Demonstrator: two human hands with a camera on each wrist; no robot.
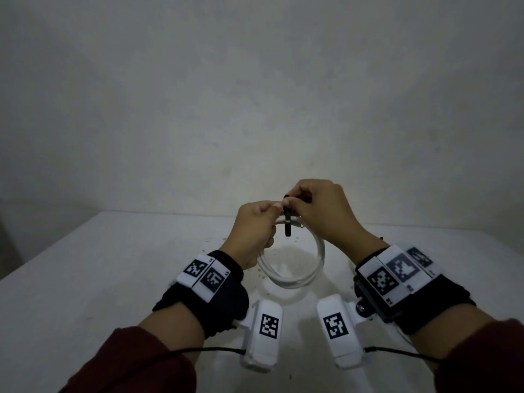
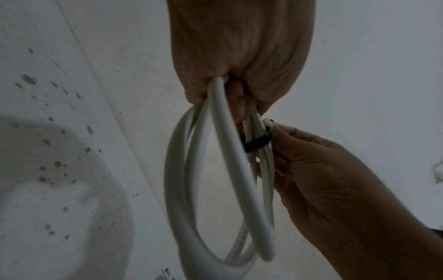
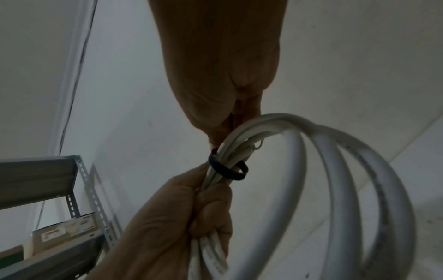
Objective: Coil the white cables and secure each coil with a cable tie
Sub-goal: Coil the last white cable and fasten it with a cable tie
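Both hands raised mid-frame above the bench (image 1: 85, 279): left hand (image 1: 255, 228) fisted round the white coil (image 1: 297, 279), right hand (image 1: 320, 211) pinching the black tie (image 1: 288, 222) looped round its top.

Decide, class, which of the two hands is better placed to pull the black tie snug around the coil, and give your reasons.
Probably the right hand: it already pinches the black tie above the coil, whereas the left hand grips the bunched loops and steadies them.
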